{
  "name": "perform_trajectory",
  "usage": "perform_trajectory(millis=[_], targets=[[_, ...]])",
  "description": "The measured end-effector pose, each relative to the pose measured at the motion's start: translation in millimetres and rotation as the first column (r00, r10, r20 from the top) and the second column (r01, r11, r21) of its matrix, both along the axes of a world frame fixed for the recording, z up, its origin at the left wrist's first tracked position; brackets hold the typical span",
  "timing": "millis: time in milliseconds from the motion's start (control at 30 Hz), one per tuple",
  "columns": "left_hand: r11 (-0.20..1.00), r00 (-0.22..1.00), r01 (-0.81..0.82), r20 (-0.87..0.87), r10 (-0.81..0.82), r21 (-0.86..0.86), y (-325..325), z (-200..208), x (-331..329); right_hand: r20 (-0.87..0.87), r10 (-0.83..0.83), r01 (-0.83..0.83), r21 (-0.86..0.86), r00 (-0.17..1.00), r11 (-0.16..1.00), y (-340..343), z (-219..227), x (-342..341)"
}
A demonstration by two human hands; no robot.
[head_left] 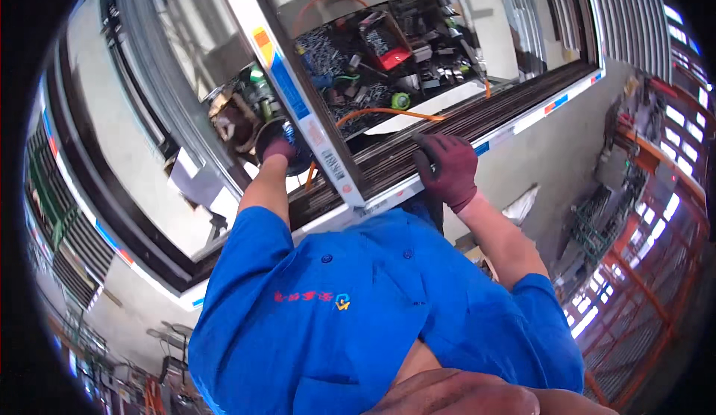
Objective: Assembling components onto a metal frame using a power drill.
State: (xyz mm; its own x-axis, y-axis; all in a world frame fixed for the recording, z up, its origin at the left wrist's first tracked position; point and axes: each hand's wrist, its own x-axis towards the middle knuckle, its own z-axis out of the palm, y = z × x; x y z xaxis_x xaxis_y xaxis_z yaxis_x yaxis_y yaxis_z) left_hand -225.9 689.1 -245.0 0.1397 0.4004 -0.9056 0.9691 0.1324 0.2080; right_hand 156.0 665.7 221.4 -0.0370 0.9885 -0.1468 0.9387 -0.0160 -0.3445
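Note:
My left hand, in a maroon glove, reaches down into a dark round bucket to the left of the white-faced upright profile. Its fingers are hidden inside, so its grip does not show. My right hand, gloved in maroon with black fingers, lies at the near edge of a dark metal frame. The fingers of that hand are curled, with the thumb below them. A small pale spot shows between thumb and fingers, too small to make out.
Beyond the frame, a tray holds loose screws, small metal parts and a red box. A green tape measure lies near an orange hose. More long frames stand at left, orange racks at right.

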Motion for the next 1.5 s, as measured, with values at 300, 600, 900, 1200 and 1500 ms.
perform_trajectory(millis=[300,600,900,1200,1500], targets=[[0.888,0.864,-0.445,0.204,0.46,-0.115,-55.0,-41.5,13.9,-0.054,0.039,-0.039,-0.012,0.998,0.999,5.1,-9.5,2.0],[0.965,0.981,-0.191,0.012,0.192,0.179,27.4,65.6,-0.1,-0.067,0.041,-0.041,0.016,0.997,0.999,-0.8,-3.1,6.5],[0.973,0.999,0.034,0.016,-0.039,0.227,47.0,117.5,-40.9,-0.051,0.036,-0.031,0.095,0.998,0.995,-18.9,-1.7,7.3],[0.953,0.762,-0.268,0.636,0.118,0.144,39.5,259.7,-40.2,-0.135,0.037,-0.011,0.189,0.99,0.982,-36.3,-8.8,26.0],[0.58,0.705,-0.649,0.676,0.215,0.493,5.9,445.3,2.3,-0.706,-0.289,0.528,0.141,0.646,0.838,-108.9,-5.9,129.1]])
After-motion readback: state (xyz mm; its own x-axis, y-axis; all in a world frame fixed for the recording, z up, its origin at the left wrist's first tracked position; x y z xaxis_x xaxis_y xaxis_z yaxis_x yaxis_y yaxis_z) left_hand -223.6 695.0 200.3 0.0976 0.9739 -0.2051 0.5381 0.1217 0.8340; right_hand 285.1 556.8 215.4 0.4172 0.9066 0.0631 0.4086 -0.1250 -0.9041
